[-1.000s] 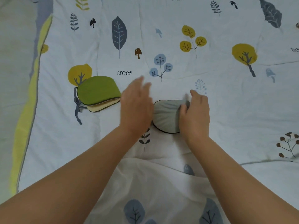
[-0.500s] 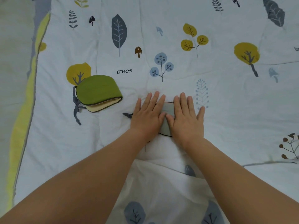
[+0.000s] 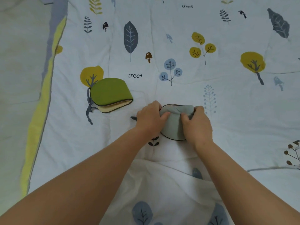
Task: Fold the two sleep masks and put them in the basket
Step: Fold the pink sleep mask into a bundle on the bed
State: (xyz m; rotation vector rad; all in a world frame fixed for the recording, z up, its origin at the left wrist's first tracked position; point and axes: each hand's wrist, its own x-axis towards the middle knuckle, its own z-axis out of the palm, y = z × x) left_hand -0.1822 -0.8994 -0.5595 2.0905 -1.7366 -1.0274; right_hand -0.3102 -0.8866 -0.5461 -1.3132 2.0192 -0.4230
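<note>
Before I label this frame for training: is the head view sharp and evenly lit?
Head view: soft, even light with no glare; the green sleep mask is fairly crisp, the grey sleep mask slightly soft under both hands; wide-angle bending shows at the quilt edges.

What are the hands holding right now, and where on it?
Both hold the folded grey sleep mask: left hand pinches its left side, right hand its right side, near the top. The green sleep mask lies untouched.

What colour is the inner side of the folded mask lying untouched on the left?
Pale cream; the green mask shows it at its open edge in the head view.
</note>
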